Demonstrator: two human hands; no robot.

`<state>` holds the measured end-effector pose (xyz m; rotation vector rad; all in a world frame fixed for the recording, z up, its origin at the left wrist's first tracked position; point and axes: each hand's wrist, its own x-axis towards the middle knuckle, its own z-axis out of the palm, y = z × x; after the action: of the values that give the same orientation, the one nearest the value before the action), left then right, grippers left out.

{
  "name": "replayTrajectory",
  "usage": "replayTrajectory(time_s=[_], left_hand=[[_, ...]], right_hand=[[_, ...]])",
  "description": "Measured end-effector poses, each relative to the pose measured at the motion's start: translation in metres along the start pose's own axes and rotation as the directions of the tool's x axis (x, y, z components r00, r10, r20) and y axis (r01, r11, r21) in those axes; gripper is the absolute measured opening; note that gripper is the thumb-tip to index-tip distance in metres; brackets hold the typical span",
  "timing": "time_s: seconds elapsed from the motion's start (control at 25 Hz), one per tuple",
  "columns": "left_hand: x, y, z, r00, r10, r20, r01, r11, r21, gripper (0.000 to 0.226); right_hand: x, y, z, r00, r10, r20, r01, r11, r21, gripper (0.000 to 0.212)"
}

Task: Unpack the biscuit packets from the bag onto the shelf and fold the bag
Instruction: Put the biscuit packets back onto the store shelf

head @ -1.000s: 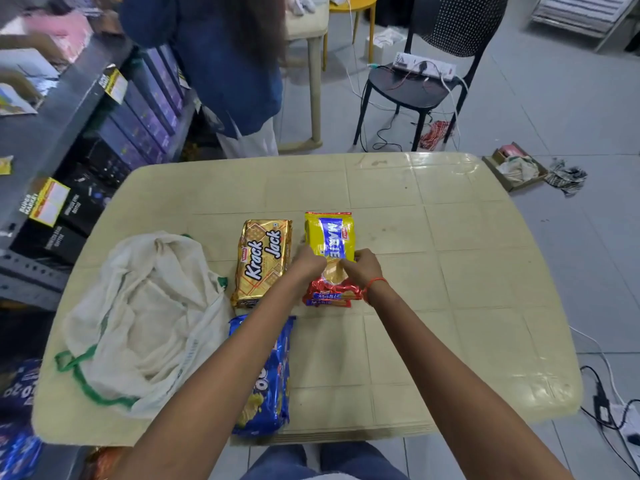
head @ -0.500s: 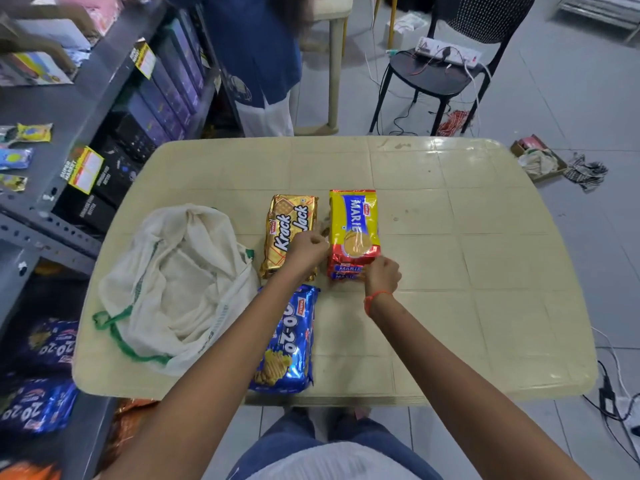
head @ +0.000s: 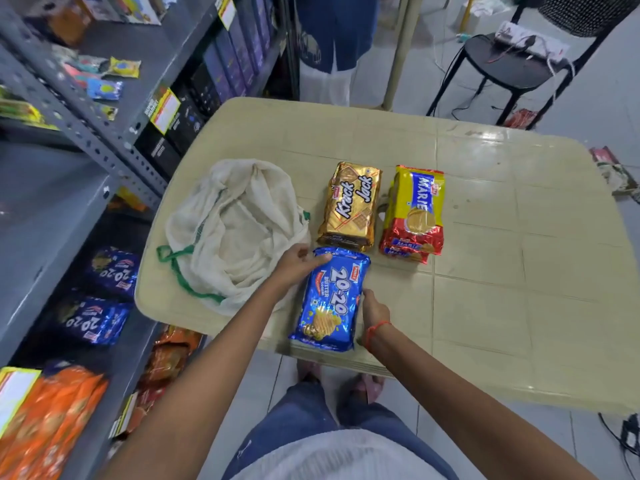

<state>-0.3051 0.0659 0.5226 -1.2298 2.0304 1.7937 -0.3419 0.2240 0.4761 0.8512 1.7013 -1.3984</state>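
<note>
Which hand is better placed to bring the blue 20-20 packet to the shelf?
Probably the left. The shelf stands on the person's left, and the left hand lies on the far corner of the 20-20 packet. The right hand, at its right edge, would have to cross the body.

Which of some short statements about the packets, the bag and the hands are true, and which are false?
1. The left hand and the right hand both hold the 20-20 packet. True.
2. The Marie packets lie right of the Krack Jack packet. True.
3. The cloth bag is folded flat. False: it lies open and crumpled.
4. The Krack Jack packet is inside the cloth bag. False: it lies on the table beside it.
</note>
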Motion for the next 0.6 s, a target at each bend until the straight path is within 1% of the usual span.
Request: replayTrajectory(time_s=[0.04, 0.08, 0.12, 0.16, 0.24, 0.28, 0.36, 0.4, 0.44, 0.52, 0.6], left_hand=[[0.002, 0.005, 0.000, 0.996, 0.005, 0.094, -0.006, 1.000, 0.012, 0.048], [0.006, 0.008, 0.000, 0.985, 0.000, 0.175, -0.006, 0.999, 0.037, 0.042], [0.009, 0.010, 0.002, 0.971, 0.002, 0.241, -0.019, 0.997, 0.068, 0.040], [0.011, 0.011, 0.002, 0.961, 0.002, 0.277, -0.031, 0.995, 0.098, 0.040], [0.017, 0.010, 0.002, 0.953, 0.014, 0.302, -0.053, 0.991, 0.120, 0.039], [0.020, 0.009, 0.002, 0.953, 0.012, 0.304, -0.053, 0.991, 0.125, 0.037], [0.020, 0.006, 0.000, 0.953, -0.019, 0.303, -0.032, 0.986, 0.164, 0.034], [0.019, 0.005, -0.002, 0.956, -0.040, 0.292, -0.015, 0.982, 0.186, 0.038], [0.017, 0.000, -0.004, 0.960, -0.066, 0.272, 0.011, 0.980, 0.201, 0.044], [0.007, -0.013, -0.009, 0.970, -0.127, 0.206, 0.078, 0.969, 0.234, 0.048], [-0.009, -0.028, -0.011, 0.961, -0.211, 0.179, 0.155, 0.947, 0.283, 0.047]], right_hand=[[0.012, 0.014, -0.002, 1.000, 0.023, 0.000, -0.023, 0.999, 0.028, 0.064], [0.008, 0.023, -0.004, 0.999, 0.053, -0.014, -0.052, 0.998, 0.020, 0.076], [-0.002, 0.031, -0.006, 0.996, 0.080, -0.026, -0.079, 0.996, 0.043, 0.086], [-0.006, 0.041, -0.007, 0.995, 0.101, -0.010, -0.100, 0.993, 0.064, 0.092], [-0.017, 0.052, -0.004, 0.995, 0.094, 0.043, -0.099, 0.986, 0.132, 0.095], [-0.020, 0.056, -0.001, 0.994, 0.089, 0.068, -0.100, 0.978, 0.185, 0.101], [-0.017, 0.062, 0.003, 0.998, 0.043, 0.045, -0.052, 0.974, 0.222, 0.114], [-0.015, 0.060, 0.003, 1.000, 0.019, 0.008, -0.021, 0.972, 0.234, 0.116], [-0.014, 0.056, -0.001, 0.999, -0.013, -0.046, 0.023, 0.972, 0.234, 0.114], [-0.019, 0.043, -0.019, 0.987, -0.085, -0.138, 0.113, 0.971, 0.210, 0.101], [-0.018, 0.029, -0.040, 0.980, -0.116, -0.161, 0.144, 0.973, 0.178, 0.091]])
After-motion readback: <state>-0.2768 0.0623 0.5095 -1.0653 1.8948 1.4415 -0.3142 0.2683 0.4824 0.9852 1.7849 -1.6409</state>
